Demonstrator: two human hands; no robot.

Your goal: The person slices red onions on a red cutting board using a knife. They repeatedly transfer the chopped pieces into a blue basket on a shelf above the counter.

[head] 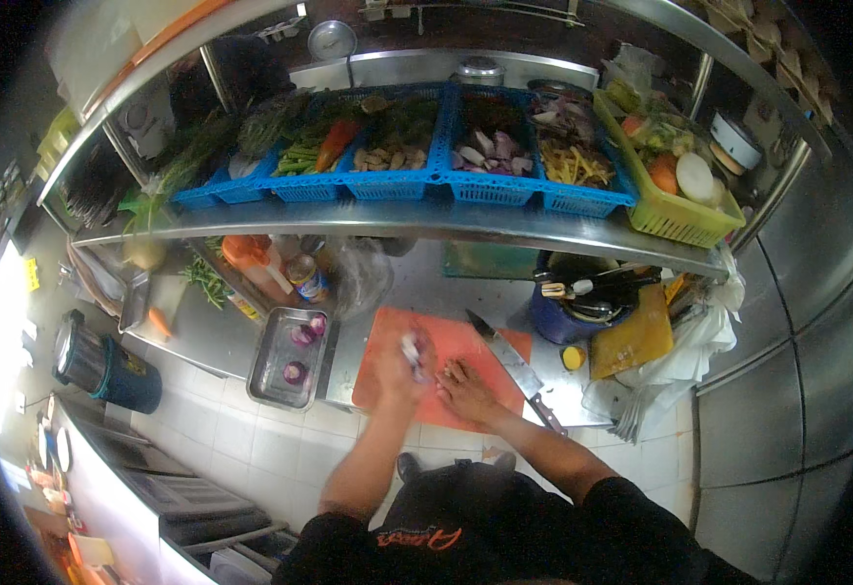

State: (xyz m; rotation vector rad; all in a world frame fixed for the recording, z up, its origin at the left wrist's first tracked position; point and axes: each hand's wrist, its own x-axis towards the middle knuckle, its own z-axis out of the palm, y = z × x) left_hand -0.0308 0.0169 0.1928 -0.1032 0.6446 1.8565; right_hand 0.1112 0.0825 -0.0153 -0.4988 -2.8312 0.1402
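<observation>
An orange-red cutting board point(390, 329) lies on the steel counter before me. Over its left part is my left hand point(402, 365), blurred, with a whitish and purple piece, apparently onion point(413, 351), in its fingers. My right hand point(463, 391) rests low over the middle of the board, fingers bent; a small pale bit seems to be at its fingertips, too unclear to name. A large chef's knife point(507, 355) lies slantwise across the board's right side, its dark handle past the near edge. To the left, a steel tray point(272, 365) holds several purple onions point(294, 373).
Blue baskets point(397, 189) of cut vegetables and a yellow-green basket point(682, 223) stand on the steel shelf above. Right of the board are a dark blue container point(554, 314) of utensils, a cut yellow item point(573, 357) and a yellow board point(635, 336). A jar point(308, 278) stands behind the tray.
</observation>
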